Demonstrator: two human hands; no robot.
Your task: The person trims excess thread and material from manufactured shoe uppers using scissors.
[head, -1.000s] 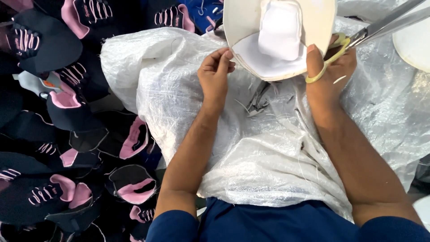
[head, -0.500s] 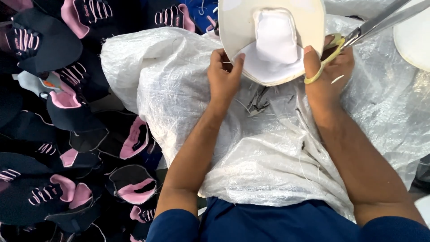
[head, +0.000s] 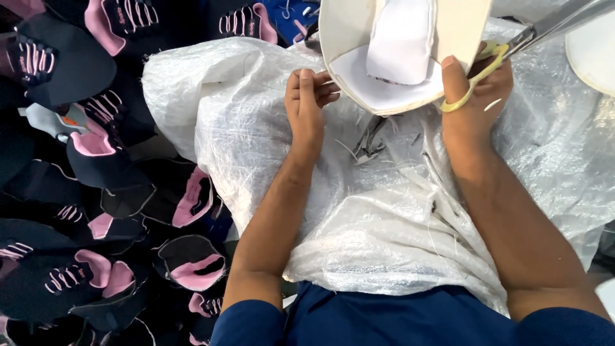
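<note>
In the head view a white cap (head: 397, 57) is held upside down above a white woven sack (head: 384, 218) spread over the person's lap, probably so that snipped threads and scraps fall onto the sack; a small dark tuft of them (head: 370, 138) lies on it just below the cap. The left hand (head: 307, 106) reaches up with a straight forearm, its grip pinching the cap's lower left rim, fingers curled onto the edge. The right hand (head: 475, 96) steadies the cap's right side with the thumb raised against it, its grip pressed together through the yellow loops of a pair of scissors (head: 512, 48), blades pointing away up and right. Left of the sack lies a heap of dark and pink caps (head: 96, 211)
</note>
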